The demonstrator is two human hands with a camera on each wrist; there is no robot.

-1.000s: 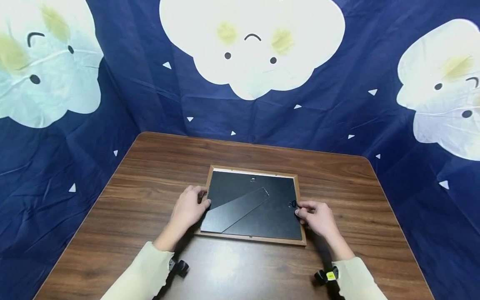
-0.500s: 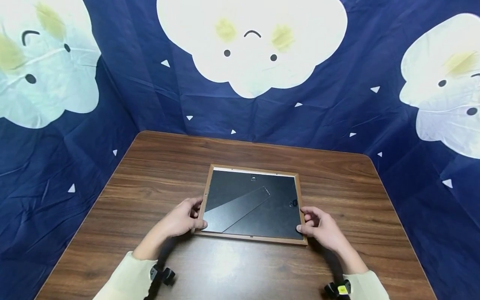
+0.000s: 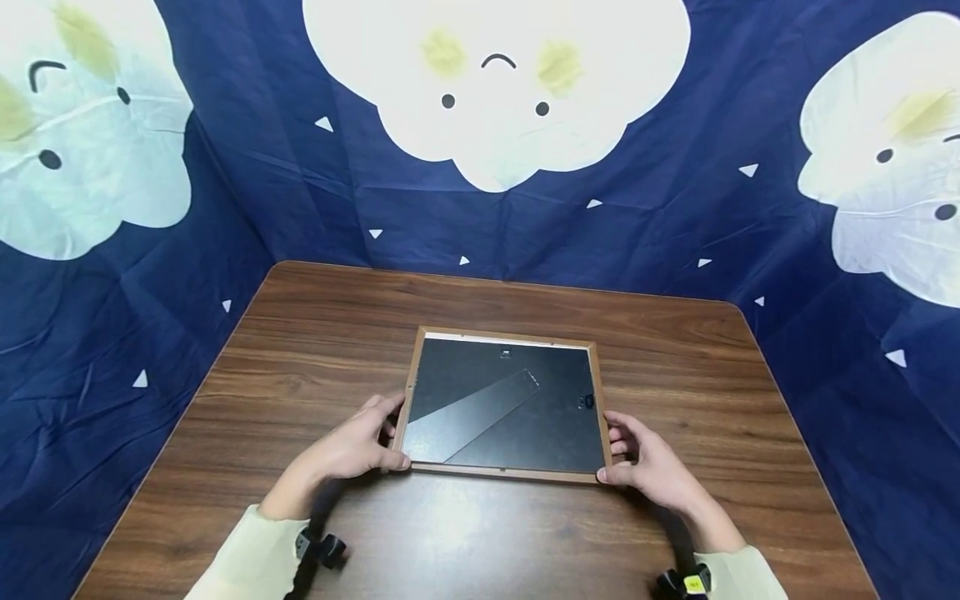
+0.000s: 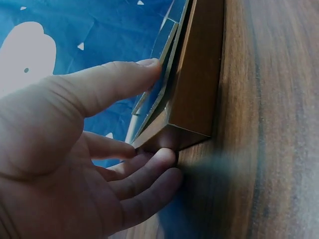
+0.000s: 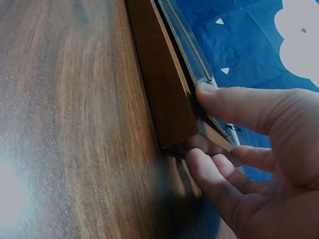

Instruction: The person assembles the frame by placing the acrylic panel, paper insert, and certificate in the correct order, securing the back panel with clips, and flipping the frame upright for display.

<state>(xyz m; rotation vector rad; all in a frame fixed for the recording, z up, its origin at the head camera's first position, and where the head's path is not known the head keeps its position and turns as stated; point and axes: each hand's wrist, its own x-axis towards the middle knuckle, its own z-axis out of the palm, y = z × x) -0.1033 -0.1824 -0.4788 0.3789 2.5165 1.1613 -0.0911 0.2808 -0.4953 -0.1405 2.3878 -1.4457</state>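
Observation:
A picture frame with a brown wooden rim lies back side up on the table. Its black backing board carries a slanted easel leg. My left hand holds the near left corner, thumb on top and fingers at the side. At the near right corner, my right hand holds it the same way. In the left wrist view the thumb presses the back's edge while fingertips touch the low side of the frame. In the right wrist view fingertips reach the underside of the frame corner.
The wood-grain table extends around the frame on every side. Dark blue cloth with white clouds hangs behind it and at both sides. A small black device sits on each wrist.
Both hands have slid from the frame's sides toward me to its near corners, and their thumbs now lie on the near edge. The frame has hardly shifted.

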